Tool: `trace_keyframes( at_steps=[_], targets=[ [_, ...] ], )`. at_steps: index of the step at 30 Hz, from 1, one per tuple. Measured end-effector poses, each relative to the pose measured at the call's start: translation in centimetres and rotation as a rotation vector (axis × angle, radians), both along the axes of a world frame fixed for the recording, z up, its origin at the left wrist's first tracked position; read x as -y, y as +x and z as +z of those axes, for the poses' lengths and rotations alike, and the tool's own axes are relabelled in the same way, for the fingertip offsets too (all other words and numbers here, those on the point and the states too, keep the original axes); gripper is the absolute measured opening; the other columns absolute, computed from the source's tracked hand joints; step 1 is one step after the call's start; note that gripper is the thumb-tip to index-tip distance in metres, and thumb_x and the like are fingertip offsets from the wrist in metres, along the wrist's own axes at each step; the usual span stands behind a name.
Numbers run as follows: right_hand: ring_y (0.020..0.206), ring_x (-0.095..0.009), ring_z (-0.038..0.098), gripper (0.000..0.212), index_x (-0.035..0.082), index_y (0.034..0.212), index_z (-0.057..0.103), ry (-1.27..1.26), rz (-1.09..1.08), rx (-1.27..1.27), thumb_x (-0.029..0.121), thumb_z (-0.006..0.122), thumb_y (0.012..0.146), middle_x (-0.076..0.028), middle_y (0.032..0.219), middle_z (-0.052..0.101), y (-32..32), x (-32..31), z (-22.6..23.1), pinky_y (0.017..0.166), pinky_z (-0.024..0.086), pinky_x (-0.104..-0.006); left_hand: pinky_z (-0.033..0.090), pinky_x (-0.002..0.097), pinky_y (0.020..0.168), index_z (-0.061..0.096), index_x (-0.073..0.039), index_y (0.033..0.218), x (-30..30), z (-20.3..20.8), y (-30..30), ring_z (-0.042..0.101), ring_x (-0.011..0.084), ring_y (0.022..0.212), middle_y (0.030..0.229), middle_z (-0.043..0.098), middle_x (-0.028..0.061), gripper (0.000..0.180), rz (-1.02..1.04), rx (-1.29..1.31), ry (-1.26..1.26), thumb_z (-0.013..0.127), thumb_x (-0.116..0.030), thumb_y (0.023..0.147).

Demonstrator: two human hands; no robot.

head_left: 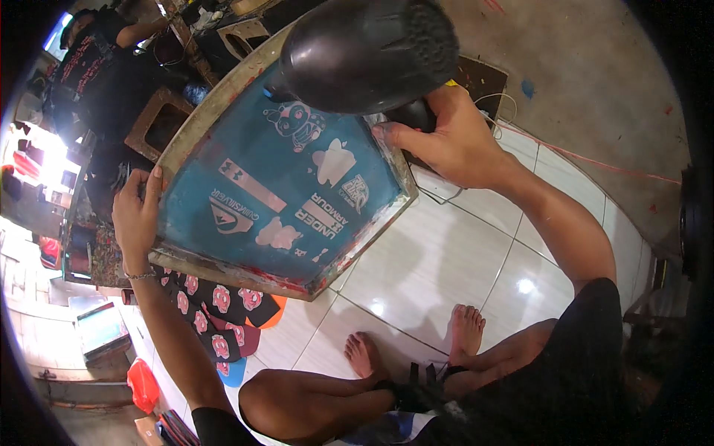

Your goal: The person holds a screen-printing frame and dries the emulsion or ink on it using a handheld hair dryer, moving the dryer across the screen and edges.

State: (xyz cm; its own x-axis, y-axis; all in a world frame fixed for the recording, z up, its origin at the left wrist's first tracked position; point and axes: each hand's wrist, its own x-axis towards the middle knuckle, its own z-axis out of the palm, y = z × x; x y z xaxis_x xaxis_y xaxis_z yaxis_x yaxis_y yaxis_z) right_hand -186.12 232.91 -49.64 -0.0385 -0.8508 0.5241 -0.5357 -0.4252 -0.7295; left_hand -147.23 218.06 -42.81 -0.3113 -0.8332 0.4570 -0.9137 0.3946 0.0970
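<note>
My left hand (136, 212) grips the left edge of a wooden-framed printing screen (275, 186) with a teal mesh and pale cut-out shapes, held tilted above my lap. My right hand (450, 137) is shut on the handle of a black hair dryer (368, 52), whose wide nozzle end sits over the screen's upper right corner, close to the mesh. The dryer's handle is mostly hidden inside my fist. A thin bracelet circles my left wrist.
I sit on white floor tiles (439, 260) with my bare feet (416, 346) in front. Dark fabric with pink flower prints (216, 312) lies under the screen. Another person in a black shirt (93, 67) stands at the upper left near wooden frames (160, 123). A red cord (595, 160) crosses the floor.
</note>
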Motion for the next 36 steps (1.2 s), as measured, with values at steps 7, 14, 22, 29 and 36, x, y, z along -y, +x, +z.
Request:
trace_keyframes(
  at_steps=[7,14,22,29,36],
  targets=[
    [0.073,-0.028,0.065,0.046,-0.005,0.112,0.062,0.193,-0.061,-0.164,0.026,0.07,0.079,-0.021,0.089,0.069,-1.5,-0.3,-1.7,0.072,0.05,-0.0374,0.045,0.0384,0.065,0.066,-0.005,0.085,0.0,-0.1,-0.3,0.063,0.0286,0.067,0.069,0.064,0.0121,0.047,-0.055,-0.036,-0.032,0.053,-0.049,0.096],
    [0.07,-0.027,0.063,0.046,-0.007,0.108,0.062,0.049,-0.028,0.032,0.026,0.07,0.078,-0.022,0.082,0.067,0.1,-0.3,0.3,0.07,0.049,-0.0381,0.043,0.0381,0.061,0.066,-0.005,0.083,-0.1,-0.3,0.0,0.061,0.0259,0.062,0.065,0.063,0.0116,0.046,-0.026,-0.04,-0.042,0.054,-0.048,0.095],
    [0.072,-0.029,0.064,0.044,-0.007,0.109,0.063,0.147,-0.031,-0.121,0.024,0.069,0.078,-0.021,0.081,0.066,-0.2,0.1,-1.6,0.071,0.05,-0.0386,0.044,0.0376,0.06,0.066,-0.005,0.082,-0.4,0.1,-0.5,0.062,0.0294,0.061,0.064,0.063,0.0117,0.048,-0.035,-0.018,-0.057,0.054,-0.05,0.095],
    [0.063,-0.028,0.062,0.039,-0.007,0.102,0.063,0.099,0.109,-0.039,0.023,0.068,0.078,-0.021,0.071,0.063,1.7,-0.1,0.1,0.063,0.049,-0.0376,0.046,0.0383,0.064,0.066,-0.005,0.085,-0.2,-0.1,0.0,0.064,0.0297,0.065,0.069,0.066,0.0124,0.048,-0.024,-0.036,-0.01,0.054,-0.05,0.095],
    [0.067,-0.027,0.065,0.04,-0.007,0.103,0.062,0.054,0.077,-0.12,0.023,0.07,0.078,-0.022,0.075,0.066,0.9,-0.3,-0.4,0.065,0.05,-0.0373,0.046,0.0403,0.064,0.066,-0.003,0.087,-0.2,0.3,-0.2,0.064,0.0339,0.069,0.075,0.068,0.0158,0.048,-0.026,-0.028,-0.026,0.055,-0.049,0.095]
  ],
)
